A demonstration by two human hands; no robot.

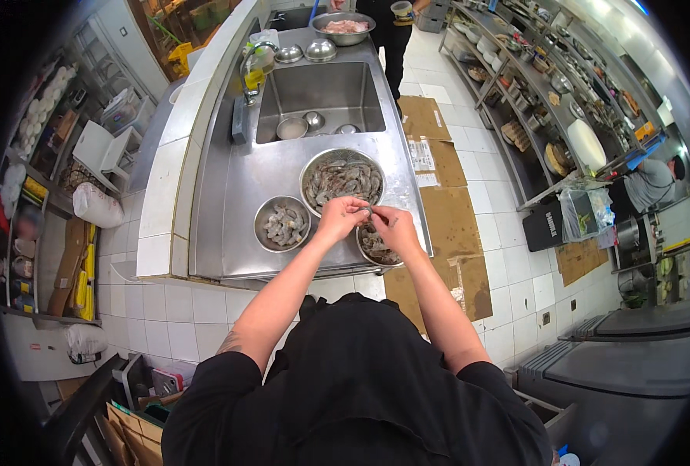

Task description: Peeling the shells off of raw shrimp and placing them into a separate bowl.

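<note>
My left hand (341, 218) and my right hand (394, 228) meet at the fingertips, pinching one small grey shrimp (369, 211) between them. Behind them a large metal bowl of unpeeled raw shrimp (345, 177) rests on the steel counter. Peeled shrimp (285, 226) lie in a smaller metal bowl (257, 227) to the left. Under my right hand, partly hidden by it, is another metal bowl holding what look like shrimp shells and heads (378, 247).
Beyond the bowls is a steel sink (327, 96) with small bowls inside. A person in dark clothes (394, 43) stands at the far end near a basin of raw meat (343, 27). Another person (650, 183) works at the far right. A tiled ledge (157, 212) borders the counter's left side.
</note>
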